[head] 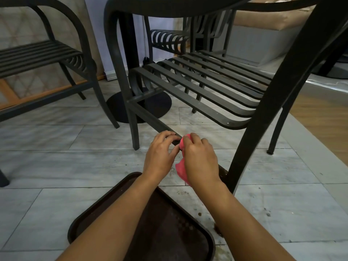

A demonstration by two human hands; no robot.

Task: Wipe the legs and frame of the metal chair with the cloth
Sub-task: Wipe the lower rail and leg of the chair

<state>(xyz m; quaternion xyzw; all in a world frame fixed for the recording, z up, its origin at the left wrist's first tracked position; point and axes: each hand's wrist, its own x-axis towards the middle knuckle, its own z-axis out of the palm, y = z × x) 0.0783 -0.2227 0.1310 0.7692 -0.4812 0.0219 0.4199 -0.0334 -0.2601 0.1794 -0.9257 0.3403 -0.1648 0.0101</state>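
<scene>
Low at centre, the right hand (198, 157) grips a pink cloth (181, 171) against the metal chair (197, 85)'s lower side rail (150, 117). Left hand (160, 153), at 9 o'clock of it, curls fingers round the same rail. Brown tray (79, 221) at 6 o'clock.

open tiled floor (56, 166) left, chair leg (250, 138) close right, tray (169, 232) below forearms

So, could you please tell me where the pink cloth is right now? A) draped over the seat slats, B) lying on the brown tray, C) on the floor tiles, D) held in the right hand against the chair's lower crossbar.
D: the right hand grips the pink cloth against the lower crossbar, beside the left hand.
</scene>
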